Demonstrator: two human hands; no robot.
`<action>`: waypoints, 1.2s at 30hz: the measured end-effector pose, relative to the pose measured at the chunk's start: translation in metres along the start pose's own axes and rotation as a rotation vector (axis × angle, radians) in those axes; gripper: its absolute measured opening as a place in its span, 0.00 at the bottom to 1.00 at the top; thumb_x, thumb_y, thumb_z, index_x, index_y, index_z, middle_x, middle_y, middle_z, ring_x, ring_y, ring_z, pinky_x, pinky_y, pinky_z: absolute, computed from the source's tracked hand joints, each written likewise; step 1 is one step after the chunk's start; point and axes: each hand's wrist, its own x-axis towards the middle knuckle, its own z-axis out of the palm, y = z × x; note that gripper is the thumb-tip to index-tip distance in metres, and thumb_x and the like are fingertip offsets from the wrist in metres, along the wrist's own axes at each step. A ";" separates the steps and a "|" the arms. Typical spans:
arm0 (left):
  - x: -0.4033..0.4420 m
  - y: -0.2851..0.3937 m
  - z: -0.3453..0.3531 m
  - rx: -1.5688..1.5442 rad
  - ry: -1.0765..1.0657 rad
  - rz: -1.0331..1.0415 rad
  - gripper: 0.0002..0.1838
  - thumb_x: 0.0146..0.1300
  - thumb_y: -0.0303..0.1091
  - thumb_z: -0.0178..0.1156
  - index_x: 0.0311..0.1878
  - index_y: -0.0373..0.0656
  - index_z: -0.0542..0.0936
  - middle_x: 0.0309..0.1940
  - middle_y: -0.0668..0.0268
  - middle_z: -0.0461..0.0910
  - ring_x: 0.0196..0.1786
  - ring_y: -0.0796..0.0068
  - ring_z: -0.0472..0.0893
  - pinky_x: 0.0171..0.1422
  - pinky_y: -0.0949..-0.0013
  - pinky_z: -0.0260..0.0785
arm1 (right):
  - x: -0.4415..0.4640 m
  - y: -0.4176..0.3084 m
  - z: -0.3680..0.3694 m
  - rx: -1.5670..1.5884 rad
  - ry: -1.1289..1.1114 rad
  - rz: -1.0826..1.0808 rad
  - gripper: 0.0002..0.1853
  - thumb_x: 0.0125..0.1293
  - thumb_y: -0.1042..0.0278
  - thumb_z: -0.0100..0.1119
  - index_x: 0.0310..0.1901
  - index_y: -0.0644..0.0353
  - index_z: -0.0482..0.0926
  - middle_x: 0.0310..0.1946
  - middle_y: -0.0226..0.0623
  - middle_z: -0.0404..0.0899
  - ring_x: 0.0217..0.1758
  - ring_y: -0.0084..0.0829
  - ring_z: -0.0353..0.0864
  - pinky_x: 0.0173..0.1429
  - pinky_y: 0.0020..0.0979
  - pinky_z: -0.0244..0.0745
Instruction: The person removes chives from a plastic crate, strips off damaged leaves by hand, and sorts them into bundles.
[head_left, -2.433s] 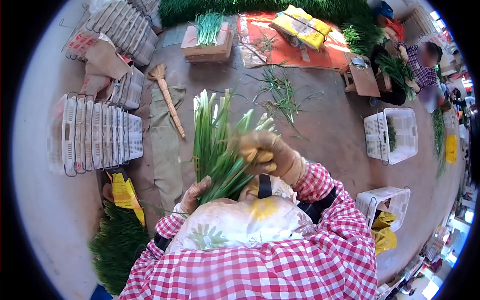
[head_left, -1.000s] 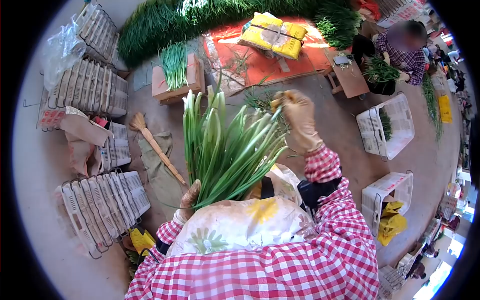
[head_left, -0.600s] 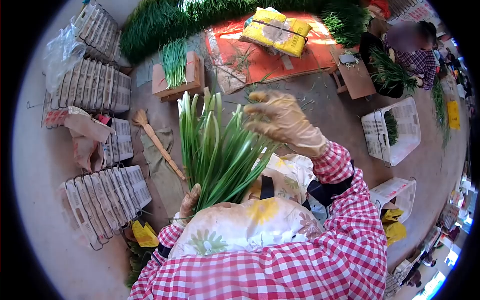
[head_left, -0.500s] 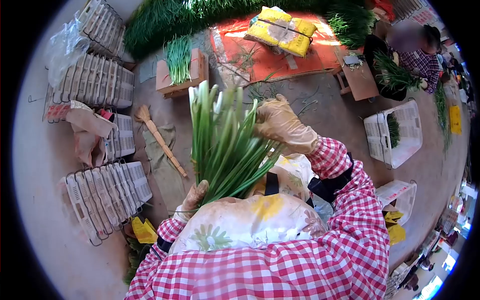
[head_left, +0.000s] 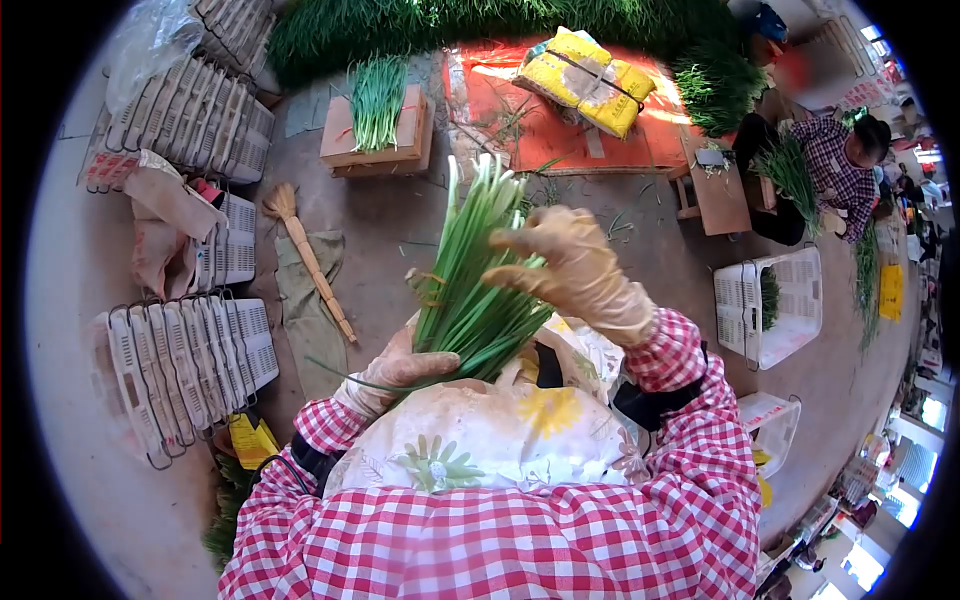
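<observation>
Bunch (head_left: 462,290) mid-scene, white ends (head_left: 487,168) far. Left hand (head_left: 408,366) clasps its near part. Right hand (head_left: 565,262) at its right side, thumb and fingers parted; contact unclear. Broom (head_left: 312,268) on floor, left.

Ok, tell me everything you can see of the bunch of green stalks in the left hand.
The bunch of green stalks looks fresh and slender: pale, whitish ends point away from the body, with darker green leaves below, spreading rightward. A tan strip, too small to identify, shows at its left edge. The gloved left hand holds it low, by the floral apron. The gloved right hand overlaps its upper right; contact is unclear.
</observation>
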 end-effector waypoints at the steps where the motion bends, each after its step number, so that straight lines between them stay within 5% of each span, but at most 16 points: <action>1: 0.001 0.002 -0.001 0.014 -0.016 0.001 0.40 0.51 0.29 0.64 0.67 0.40 0.59 0.59 0.61 0.69 0.62 0.68 0.67 0.68 0.65 0.55 | 0.003 -0.003 0.011 0.017 -0.074 -0.054 0.12 0.55 0.56 0.63 0.33 0.54 0.83 0.22 0.38 0.73 0.30 0.41 0.76 0.37 0.40 0.68; 5: 0.000 0.011 -0.011 -0.097 -0.079 -0.104 0.39 0.51 0.29 0.65 0.67 0.41 0.59 0.58 0.62 0.69 0.62 0.70 0.68 0.68 0.67 0.56 | -0.006 -0.033 0.029 0.241 -0.145 -0.076 0.07 0.54 0.63 0.63 0.27 0.56 0.82 0.25 0.39 0.76 0.33 0.37 0.77 0.39 0.36 0.69; 8: 0.000 0.005 -0.026 -0.191 -0.115 -0.155 0.41 0.50 0.29 0.65 0.68 0.41 0.57 0.59 0.62 0.68 0.62 0.70 0.68 0.68 0.68 0.56 | -0.015 -0.052 0.004 0.999 -0.622 0.385 0.09 0.57 0.69 0.66 0.34 0.65 0.83 0.25 0.31 0.75 0.28 0.23 0.75 0.32 0.29 0.69; 9: 0.001 0.000 -0.032 -0.216 -0.121 -0.159 0.42 0.50 0.29 0.65 0.69 0.41 0.57 0.60 0.62 0.68 0.62 0.70 0.68 0.68 0.68 0.56 | -0.018 -0.046 -0.001 0.973 -0.607 0.182 0.09 0.54 0.65 0.67 0.30 0.62 0.83 0.26 0.31 0.77 0.30 0.21 0.75 0.34 0.26 0.70; 11: 0.007 -0.008 -0.042 -0.139 -0.127 -0.109 0.43 0.49 0.29 0.65 0.69 0.42 0.56 0.61 0.61 0.67 0.62 0.69 0.68 0.68 0.68 0.57 | -0.021 -0.048 -0.032 1.144 -0.521 0.125 0.09 0.53 0.65 0.68 0.31 0.61 0.83 0.26 0.31 0.77 0.29 0.24 0.73 0.31 0.25 0.68; 15: 0.010 -0.007 -0.038 -0.025 -0.087 -0.112 0.41 0.50 0.26 0.65 0.68 0.41 0.57 0.61 0.61 0.67 0.61 0.70 0.69 0.67 0.67 0.58 | -0.029 -0.012 -0.065 1.612 0.185 -0.215 0.06 0.54 0.67 0.67 0.32 0.58 0.83 0.24 0.32 0.74 0.28 0.29 0.71 0.32 0.26 0.65; 17: 0.012 -0.011 -0.035 -0.017 -0.075 -0.067 0.40 0.51 0.23 0.63 0.68 0.41 0.57 0.61 0.61 0.68 0.61 0.70 0.69 0.67 0.67 0.58 | -0.032 0.013 -0.078 1.428 0.684 -0.019 0.07 0.60 0.64 0.62 0.36 0.57 0.81 0.22 0.28 0.71 0.25 0.27 0.68 0.29 0.27 0.64; 19: 0.017 -0.024 -0.031 -0.036 -0.070 0.026 0.38 0.52 0.20 0.61 0.68 0.40 0.58 0.61 0.61 0.68 0.61 0.70 0.69 0.67 0.67 0.58 | -0.033 0.070 -0.069 0.195 0.532 0.424 0.10 0.63 0.63 0.57 0.44 0.55 0.79 0.19 0.30 0.70 0.22 0.30 0.70 0.26 0.31 0.65; 20: 0.019 -0.029 -0.029 -0.079 -0.092 0.057 0.37 0.53 0.16 0.57 0.67 0.40 0.59 0.61 0.62 0.68 0.61 0.71 0.69 0.67 0.68 0.59 | -0.038 0.088 -0.051 -0.693 0.349 0.322 0.14 0.63 0.62 0.56 0.49 0.56 0.77 0.21 0.38 0.74 0.24 0.36 0.74 0.27 0.35 0.69; 21: 0.020 -0.028 -0.026 -0.013 -0.080 0.087 0.37 0.52 0.15 0.56 0.67 0.40 0.59 0.60 0.62 0.68 0.61 0.71 0.69 0.67 0.68 0.59 | -0.028 0.061 -0.039 -0.499 0.228 0.413 0.15 0.62 0.63 0.57 0.48 0.59 0.77 0.24 0.44 0.76 0.27 0.41 0.77 0.31 0.39 0.71; 23: 0.021 -0.023 -0.014 0.114 -0.056 0.140 0.36 0.52 0.15 0.55 0.67 0.41 0.59 0.60 0.63 0.68 0.61 0.71 0.68 0.67 0.68 0.59 | -0.014 0.015 -0.012 -0.022 0.104 0.268 0.23 0.60 0.49 0.57 0.46 0.61 0.78 0.22 0.43 0.76 0.28 0.43 0.77 0.34 0.41 0.71; 24: 0.021 -0.019 -0.007 0.097 -0.062 0.124 0.36 0.50 0.14 0.54 0.66 0.40 0.59 0.58 0.64 0.68 0.61 0.72 0.67 0.67 0.67 0.59 | -0.007 -0.001 -0.002 -0.054 -0.039 0.159 0.28 0.57 0.42 0.58 0.46 0.61 0.79 0.21 0.44 0.76 0.29 0.43 0.78 0.37 0.42 0.71; 27: 0.024 -0.012 -0.006 0.849 0.024 0.259 0.35 0.50 0.16 0.56 0.64 0.40 0.61 0.58 0.62 0.68 0.62 0.72 0.67 0.67 0.67 0.58 | 0.001 -0.015 0.044 -0.083 -0.234 0.078 0.18 0.49 0.51 0.65 0.31 0.58 0.83 0.25 0.43 0.78 0.31 0.43 0.79 0.38 0.40 0.73; 29: 0.027 -0.026 -0.013 0.486 -0.029 0.161 0.34 0.51 0.18 0.58 0.63 0.40 0.63 0.57 0.60 0.69 0.60 0.69 0.70 0.65 0.66 0.61 | 0.001 -0.020 0.062 0.148 -0.188 0.068 0.15 0.54 0.56 0.63 0.32 0.61 0.83 0.28 0.48 0.80 0.31 0.42 0.81 0.37 0.37 0.74; 33: 0.029 -0.019 -0.019 0.034 -0.090 -0.147 0.34 0.50 0.21 0.62 0.63 0.40 0.63 0.54 0.57 0.72 0.54 0.64 0.76 0.59 0.64 0.68 | 0.018 -0.050 0.009 1.141 -0.329 0.517 0.13 0.59 0.60 0.59 0.36 0.64 0.80 0.32 0.39 0.82 0.38 0.31 0.81 0.41 0.31 0.75; 36: 0.026 -0.001 -0.012 -0.105 -0.080 -0.200 0.37 0.49 0.19 0.62 0.64 0.39 0.62 0.54 0.57 0.73 0.52 0.65 0.77 0.57 0.64 0.70 | 0.007 -0.043 -0.035 1.486 -0.156 0.366 0.16 0.62 0.55 0.57 0.38 0.62 0.77 0.33 0.31 0.78 0.35 0.23 0.73 0.41 0.26 0.68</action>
